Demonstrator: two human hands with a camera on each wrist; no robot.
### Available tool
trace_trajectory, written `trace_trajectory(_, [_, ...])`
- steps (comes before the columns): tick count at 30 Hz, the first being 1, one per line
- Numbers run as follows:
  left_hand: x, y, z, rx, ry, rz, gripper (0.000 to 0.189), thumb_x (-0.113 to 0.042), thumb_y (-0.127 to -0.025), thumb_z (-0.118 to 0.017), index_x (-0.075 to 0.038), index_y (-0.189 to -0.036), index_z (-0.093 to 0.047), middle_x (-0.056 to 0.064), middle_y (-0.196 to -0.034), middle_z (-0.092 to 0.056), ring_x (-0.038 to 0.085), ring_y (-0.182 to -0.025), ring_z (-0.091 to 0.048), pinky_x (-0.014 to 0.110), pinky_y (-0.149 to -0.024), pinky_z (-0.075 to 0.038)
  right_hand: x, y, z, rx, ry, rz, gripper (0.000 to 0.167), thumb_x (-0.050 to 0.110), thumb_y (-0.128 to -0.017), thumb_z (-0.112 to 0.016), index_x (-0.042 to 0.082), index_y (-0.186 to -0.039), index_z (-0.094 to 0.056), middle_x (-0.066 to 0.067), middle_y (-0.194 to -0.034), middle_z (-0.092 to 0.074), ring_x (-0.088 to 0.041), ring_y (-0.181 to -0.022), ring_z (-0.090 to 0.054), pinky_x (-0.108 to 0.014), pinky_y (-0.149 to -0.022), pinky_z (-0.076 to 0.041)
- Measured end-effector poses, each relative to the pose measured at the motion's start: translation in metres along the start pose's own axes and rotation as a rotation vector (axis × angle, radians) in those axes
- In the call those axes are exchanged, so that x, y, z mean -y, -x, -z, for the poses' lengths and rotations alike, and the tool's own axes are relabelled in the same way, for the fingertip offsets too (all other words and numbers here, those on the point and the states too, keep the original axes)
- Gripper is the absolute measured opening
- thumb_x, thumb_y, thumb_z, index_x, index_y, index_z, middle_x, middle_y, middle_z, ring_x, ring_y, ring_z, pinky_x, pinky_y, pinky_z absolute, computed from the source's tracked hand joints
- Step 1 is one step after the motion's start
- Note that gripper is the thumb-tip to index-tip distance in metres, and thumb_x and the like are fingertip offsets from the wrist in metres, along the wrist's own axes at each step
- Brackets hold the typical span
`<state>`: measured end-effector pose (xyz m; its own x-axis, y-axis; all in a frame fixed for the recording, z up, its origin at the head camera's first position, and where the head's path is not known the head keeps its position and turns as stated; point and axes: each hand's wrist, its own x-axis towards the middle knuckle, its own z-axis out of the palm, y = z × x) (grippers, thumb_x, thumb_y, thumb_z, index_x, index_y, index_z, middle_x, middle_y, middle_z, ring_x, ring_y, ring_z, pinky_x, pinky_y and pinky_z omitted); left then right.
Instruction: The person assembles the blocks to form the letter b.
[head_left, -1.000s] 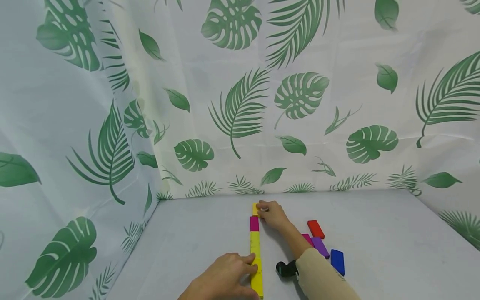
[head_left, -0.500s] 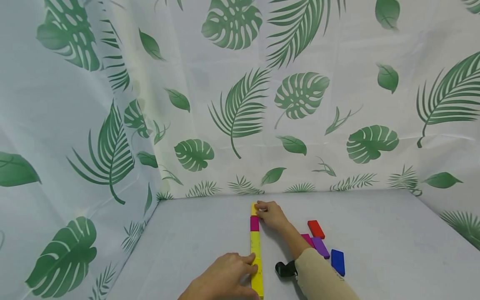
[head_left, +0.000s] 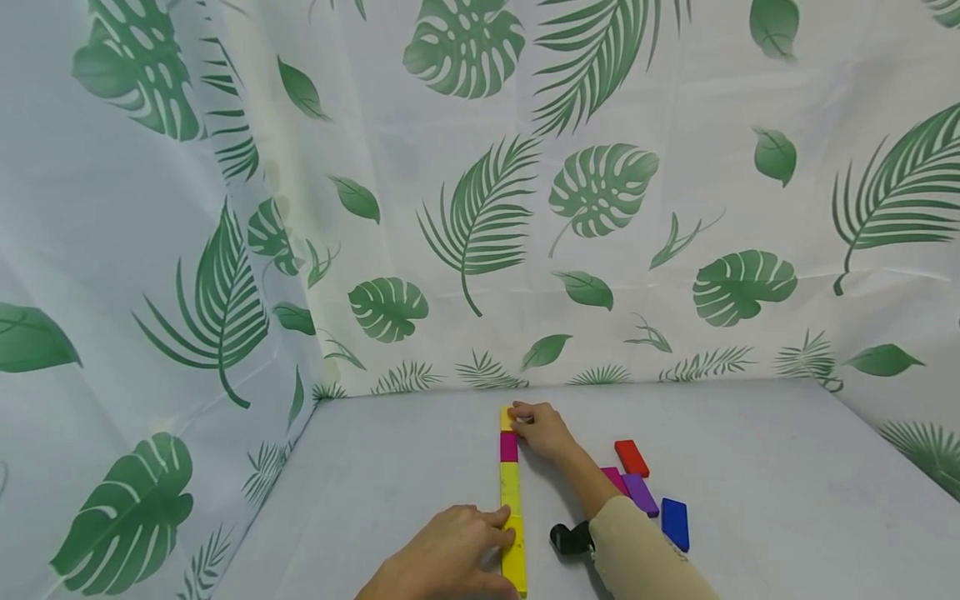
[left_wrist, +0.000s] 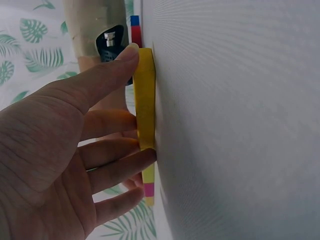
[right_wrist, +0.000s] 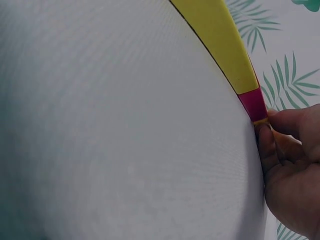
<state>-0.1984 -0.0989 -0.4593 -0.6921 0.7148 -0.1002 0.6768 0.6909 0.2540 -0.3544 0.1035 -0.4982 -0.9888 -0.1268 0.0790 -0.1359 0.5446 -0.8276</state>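
Observation:
A straight row of flat blocks runs away from me on the table in the head view. Nearest is a yellow block [head_left: 516,571], then a lighter yellow block [head_left: 510,483], a magenta block [head_left: 508,447] and a small yellow-orange block [head_left: 506,417] at the far end. My left hand [head_left: 453,546] rests along the left side of the nearest block; in the left wrist view its thumb touches the near end and fairly straight fingers touch the side. My right hand [head_left: 546,431] pinches the far yellow-orange block, partly hiding it, as the right wrist view also shows.
Right of the row lie a red block [head_left: 632,458], a purple block [head_left: 641,494], a blue block [head_left: 675,524] and a pink block [head_left: 615,478] partly behind the right forearm. A black wrist camera [head_left: 572,539] sits on that arm. Leaf-patterned cloth [head_left: 480,350] hangs behind the table.
The far yellow-orange block has shifted slightly left, into line with the magenta block, with my right hand on it. My left hand has stayed put.

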Motion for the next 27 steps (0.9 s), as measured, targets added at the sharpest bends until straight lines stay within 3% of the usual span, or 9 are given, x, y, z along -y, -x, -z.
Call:
trace_trajectory(12, [0.0, 0.0021, -0.0004, -0.032, -0.023, -0.034, 0.061, -0.066, -0.083, -0.077, -0.029, -0.131, -0.074, -0.002, -0.145, -0.064, 0.005, -0.112, -0.067, 0.029, -0.098, -0.056, -0.003, -0.0011, -0.0023, 0.002, -0.026, -0.002, 0.029, 0.005, -0.099, -0.068, 0.002, -0.127, -0.074, -0.014, -0.147, -0.062, -0.036, -0.139, -0.055, -0.047, -0.11, -0.051])
trace_trajectory(21, [0.0002, 0.0016, 0.0008, -0.013, -0.002, -0.015, 0.06, -0.064, -0.083, -0.078, -0.029, -0.132, -0.073, -0.004, -0.146, -0.064, 0.004, -0.111, -0.067, 0.028, -0.099, -0.056, -0.0009, 0.001, -0.0018, 0.003, -0.037, -0.013, 0.03, 0.005, -0.099, -0.068, 0.002, -0.128, -0.074, -0.014, -0.147, -0.062, -0.036, -0.141, -0.054, -0.049, -0.113, -0.048])
trace_trajectory(27, [0.0003, 0.0025, -0.0003, -0.029, -0.021, -0.032, 0.06, -0.065, -0.084, -0.077, -0.028, -0.131, -0.074, -0.002, -0.146, -0.063, 0.003, -0.111, -0.067, 0.028, -0.099, -0.056, -0.0021, 0.0012, -0.002, 0.001, -0.058, -0.01, 0.029, 0.005, -0.098, -0.068, 0.002, -0.127, -0.074, -0.013, -0.147, -0.063, -0.036, -0.138, -0.056, -0.047, -0.108, -0.052])
